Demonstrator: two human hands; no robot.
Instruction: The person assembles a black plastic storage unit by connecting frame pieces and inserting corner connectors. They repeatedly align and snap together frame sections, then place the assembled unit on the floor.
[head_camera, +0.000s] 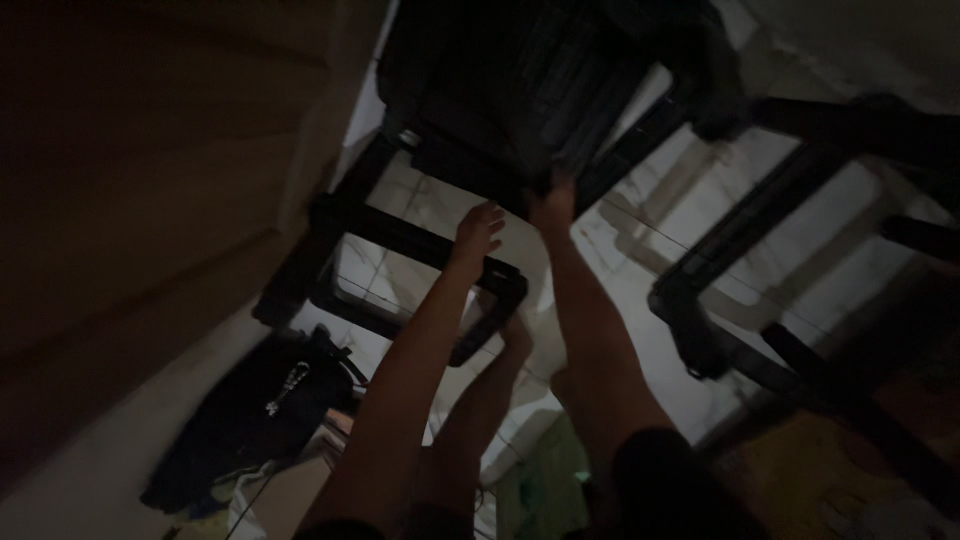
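- Dim room, floor of pale glossy tiles (640, 250) running through the middle of the frame, thin dark grout lines crossing it.
- Upper left and left side filled by a broad brownish wooden panel (150, 180), blurred and in shadow.
- Black plastic chair (520, 90) at top centre, tilted, its ribbed seat dark against the tiles; black legs and crossbars reaching down to centre left.
- Second black frame of bars (740, 240) on the right side, standing on the same tiles, well apart from the first chair's legs.
- Left hand (478, 232) at centre, raised toward the chair, fingers spread loosely and slightly curled, just below the seat edge and over a crossbar; contact with the chair too dark to tell.
- Right hand (553, 203) just right of it, fingers pressed together against the lower edge of the chair seat; cannot tell whether they curl around the edge.
- Both bare forearms rising from the bottom centre of the frame.
- Bare leg and foot between the arms, lower centre, near the crossbar.
- Black bag (250, 420) with a small metal clasp at lower left, lying on the floor beside the chair leg.
- Yellowish patterned cloth (810, 480) at lower right, blurred.
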